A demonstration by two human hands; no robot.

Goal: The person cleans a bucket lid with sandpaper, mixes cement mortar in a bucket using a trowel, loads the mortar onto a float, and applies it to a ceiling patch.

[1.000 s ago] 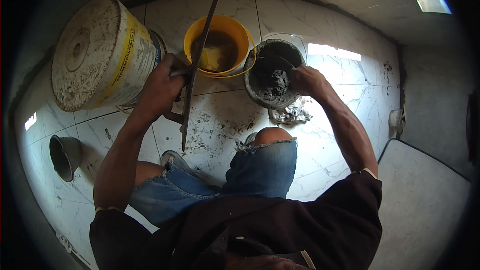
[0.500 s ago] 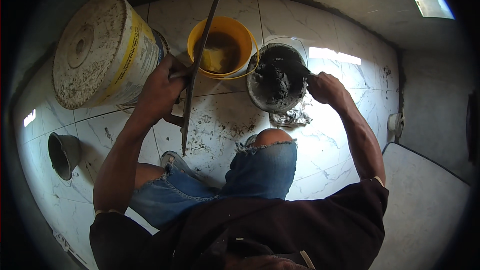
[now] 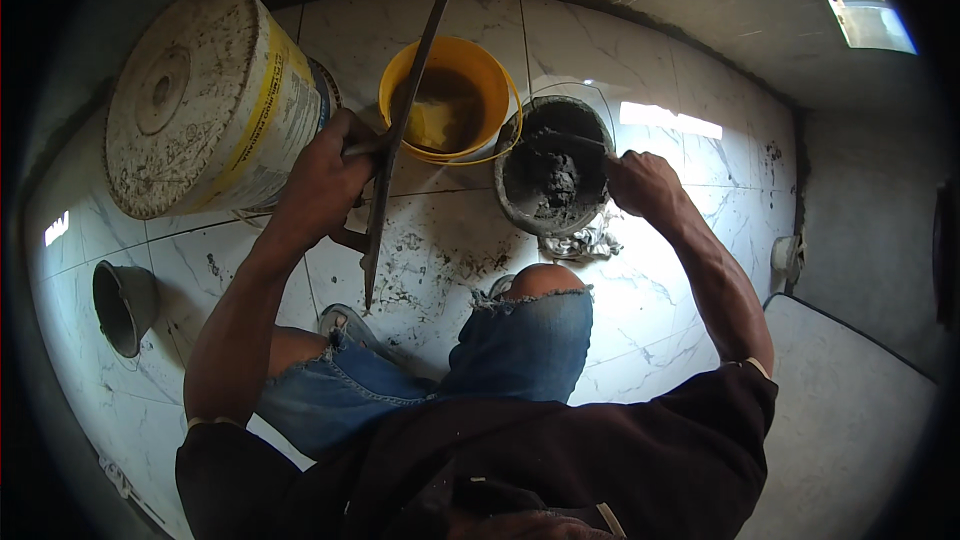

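Observation:
My left hand (image 3: 325,175) is closed round the handle of a long plastering float (image 3: 412,95). I see the float nearly edge-on, its blade upright and passing in front of the yellow bucket (image 3: 492,70). My right hand (image 3: 645,183) grips a trowel (image 3: 575,140), its handle hidden in the fist. The trowel's dark blade is inside the round bucket of grey mortar (image 3: 508,202), above a lumpy heap of mortar (image 3: 560,175). Murky water and a yellow lump (image 3: 428,125) are in the yellow bucket.
A big white bucket (image 3: 175,100) with a yellow band stands bottom up at the left. Below it a small grey bucket (image 3: 125,310) lies tipped. A dirty rag (image 3: 585,243) touches the mortar bucket. Mortar spatters the tiles (image 3: 440,260). A grey slab (image 3: 850,410) is at lower right.
My right hand has shifted slightly nearer and to the left, and the trowel blade now shows as a straight edge across the mortar. The left hand keeps its place with the float.

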